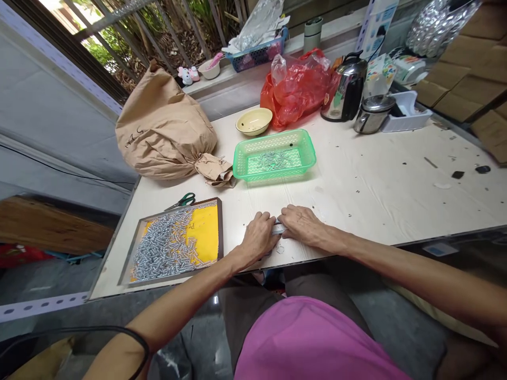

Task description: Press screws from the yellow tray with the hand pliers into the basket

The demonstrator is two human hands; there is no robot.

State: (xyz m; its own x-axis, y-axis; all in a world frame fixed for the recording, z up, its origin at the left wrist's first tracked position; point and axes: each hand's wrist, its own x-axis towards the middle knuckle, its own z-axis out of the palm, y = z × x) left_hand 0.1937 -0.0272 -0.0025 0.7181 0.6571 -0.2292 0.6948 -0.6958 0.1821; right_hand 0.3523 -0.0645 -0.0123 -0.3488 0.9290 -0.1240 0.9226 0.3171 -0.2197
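Near the table's front edge, my left hand (259,236) and my right hand (301,226) are closed on opposite ends of a small flat silvery-grey piece (278,228). Its ends are hidden under my fingers, so its exact kind does not show. Left of my hands lies a shallow dark-rimmed tray (221,227) with a yellow bottom. A heap of small silvery rod-like metal parts (166,243) covers most of it. Beyond my hands, a green plastic basket (273,176) holds a loose scatter of similar small parts.
Green-handled scissors (186,200) lie behind the tray. A large brown paper sack (166,132) stands at back left. Further back are a cream bowl (254,122), a red plastic bag (297,89), a kettle (344,87) and a lidded metal cup (374,114). Dark scraps (458,174) dot the right side.
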